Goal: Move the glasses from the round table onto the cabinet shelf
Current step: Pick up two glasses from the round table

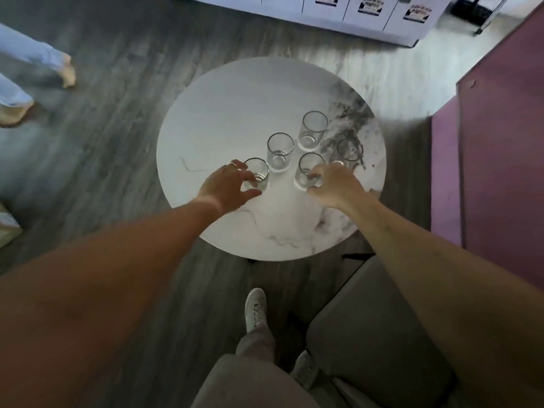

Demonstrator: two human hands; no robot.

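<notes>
Several clear glasses stand upright on the round white marble table (235,113). My left hand (226,187), with a ring on one finger, curls around the near-left glass (260,169), fingers on its left side and thumb at its near side. My right hand (335,187) wraps the near-middle glass (307,166) from the right. Both held glasses rest on the tabletop. Three more glasses stand free: one in the middle (280,151), a taller one behind (314,131), and one at the right (349,150) over the dark marbling.
A purple panel (500,142) rises close to the table's right. White cabinet doors with labels (353,16) line the far wall. A grey padded seat (368,334) sits by my right leg. Another person's legs (29,69) stand on the wood floor at left.
</notes>
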